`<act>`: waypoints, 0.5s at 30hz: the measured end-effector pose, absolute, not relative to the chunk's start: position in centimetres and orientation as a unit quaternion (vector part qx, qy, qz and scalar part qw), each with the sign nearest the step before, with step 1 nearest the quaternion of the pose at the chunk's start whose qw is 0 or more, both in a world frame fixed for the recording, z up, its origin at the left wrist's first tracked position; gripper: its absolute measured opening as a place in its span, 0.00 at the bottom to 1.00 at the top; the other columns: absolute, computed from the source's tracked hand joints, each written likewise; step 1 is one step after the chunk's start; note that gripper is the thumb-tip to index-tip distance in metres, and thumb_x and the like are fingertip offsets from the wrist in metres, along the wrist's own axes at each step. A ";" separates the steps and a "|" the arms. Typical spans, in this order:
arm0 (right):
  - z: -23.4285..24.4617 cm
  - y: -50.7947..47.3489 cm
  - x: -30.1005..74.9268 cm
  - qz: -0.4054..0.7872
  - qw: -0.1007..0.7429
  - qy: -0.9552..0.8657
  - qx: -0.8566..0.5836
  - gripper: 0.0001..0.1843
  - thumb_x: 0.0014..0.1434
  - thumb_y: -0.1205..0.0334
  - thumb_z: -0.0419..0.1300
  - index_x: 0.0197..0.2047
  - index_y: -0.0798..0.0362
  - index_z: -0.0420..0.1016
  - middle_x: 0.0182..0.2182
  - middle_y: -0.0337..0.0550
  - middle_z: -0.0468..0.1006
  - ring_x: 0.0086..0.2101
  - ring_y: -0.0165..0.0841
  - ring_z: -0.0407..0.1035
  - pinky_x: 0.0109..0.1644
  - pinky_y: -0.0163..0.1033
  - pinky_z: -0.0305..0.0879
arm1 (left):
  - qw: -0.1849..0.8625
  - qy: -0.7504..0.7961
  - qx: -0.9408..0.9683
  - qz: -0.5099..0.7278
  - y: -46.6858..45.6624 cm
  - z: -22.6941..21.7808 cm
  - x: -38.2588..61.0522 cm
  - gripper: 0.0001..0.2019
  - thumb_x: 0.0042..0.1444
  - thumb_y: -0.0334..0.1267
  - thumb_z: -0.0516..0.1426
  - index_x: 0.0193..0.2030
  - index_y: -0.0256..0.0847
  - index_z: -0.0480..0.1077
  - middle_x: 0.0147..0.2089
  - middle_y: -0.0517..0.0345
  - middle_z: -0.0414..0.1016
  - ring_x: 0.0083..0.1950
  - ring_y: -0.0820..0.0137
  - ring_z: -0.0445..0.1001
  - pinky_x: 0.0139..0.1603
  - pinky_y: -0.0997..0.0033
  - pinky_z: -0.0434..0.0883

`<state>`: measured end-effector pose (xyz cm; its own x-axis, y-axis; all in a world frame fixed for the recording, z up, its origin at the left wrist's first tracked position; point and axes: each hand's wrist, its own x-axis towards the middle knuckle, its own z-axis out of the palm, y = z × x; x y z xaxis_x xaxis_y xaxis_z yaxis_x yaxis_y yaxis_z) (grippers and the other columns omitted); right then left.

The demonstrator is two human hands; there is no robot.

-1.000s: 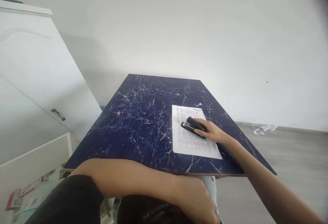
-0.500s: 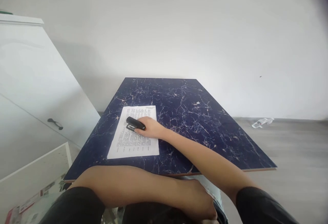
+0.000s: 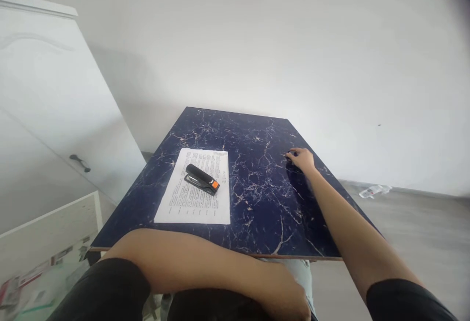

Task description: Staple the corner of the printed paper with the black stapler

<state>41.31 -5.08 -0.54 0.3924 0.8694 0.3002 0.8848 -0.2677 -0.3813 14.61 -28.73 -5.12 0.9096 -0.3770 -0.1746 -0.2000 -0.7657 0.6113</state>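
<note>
"Navy table (image 3: 253,132) w/ pale veins in front of you, yes? Where's the stapler (image 3: 201,179)?"

"On the paper (image 3: 191,217), L side of the table. Lies at a slant, black, w/ an orange patch at the end nearer me."

"& the paper?"

"Flat, printed w/ small text, too tiny to read. Sticks out past the stapler all round, bottom edge nr the table's near edge."

"R hand (image 3: 301,159)?"

"Over by the table's R edge, well apart from stapler & paper. Fingertips bent down at the tabletop; can't tell if they're pinching smth."

"L hand (image 3: 289,295)?"

"Low, just off the near edge, by my jeans (image 3: 303,273), forearm folded across me. Fingers mostly hidden, so can't tell if it's clenched or loose."

"Rest of the rm?"

"White cupboard (image 3: 40,91) on the L w/ a dark handle (image 3: 80,163), pale wall (image 3: 235,42) behind the table. Clear plastic item (image 3: 370,192) on the floor (image 3: 400,242) to the R, nr the wall; can't make out what. Black sleeves (image 3: 106,286) on both arms."
</note>
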 end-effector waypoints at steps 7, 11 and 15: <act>-1.7 -1.9 37.8 -0.012 0.288 -0.579 -0.763 0.16 0.54 0.63 0.63 0.45 0.56 0.83 0.36 0.50 0.85 0.41 0.43 0.78 0.55 0.46 0.69 | 0.293 -0.159 0.932 -0.144 -28.5 -5.8 15.2 0.08 0.52 0.40 0.61 0.24 0.46 0.76 0.28 0.58 0.79 0.23 0.67 0.72 0.21 0.68 0.64; -1.6 1.0 28.0 0.075 0.352 -0.638 -0.681 0.17 0.59 0.60 0.65 0.52 0.53 0.80 0.37 0.45 0.85 0.37 0.37 0.78 0.51 0.42 0.72 | 0.299 -0.167 0.934 -0.106 -28.7 -6.7 15.1 0.06 0.51 0.39 0.61 0.24 0.47 0.78 0.27 0.59 0.78 0.22 0.68 0.72 0.21 0.69 0.63; -0.5 3.0 16.2 0.174 0.349 -0.715 -0.580 0.21 0.58 0.61 0.71 0.55 0.51 0.77 0.35 0.40 0.85 0.34 0.34 0.77 0.47 0.39 0.72 | 0.249 -0.180 0.948 -0.087 -28.5 -6.1 14.7 0.05 0.52 0.40 0.61 0.29 0.48 0.81 0.32 0.58 0.81 0.28 0.67 0.76 0.23 0.69 0.65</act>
